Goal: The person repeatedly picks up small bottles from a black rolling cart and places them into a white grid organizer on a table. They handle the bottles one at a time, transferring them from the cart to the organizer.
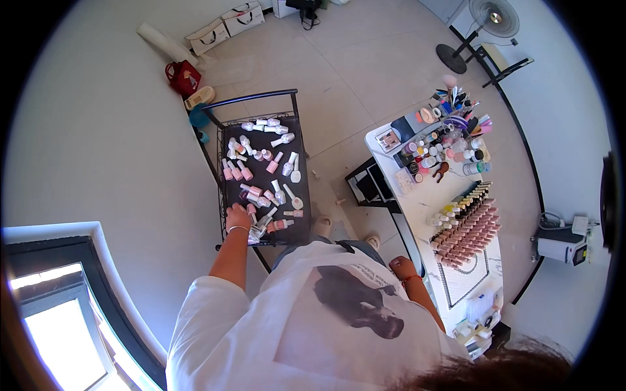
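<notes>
The left hand (238,217) is reaching among bottles (247,173), which are lying on the cart (262,176); the right hand (403,266) is hanging beside the table (420,201); how open each grip is, or what it is holding, I cannot tell.

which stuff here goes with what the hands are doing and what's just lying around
Likely part of the job:
- loose bottles, with the left hand among them
- dark cart they lie on
- perhaps the rows of pink bottles on the white table

Just lying about:
- standing fan
- red bag
- white boxes
</notes>
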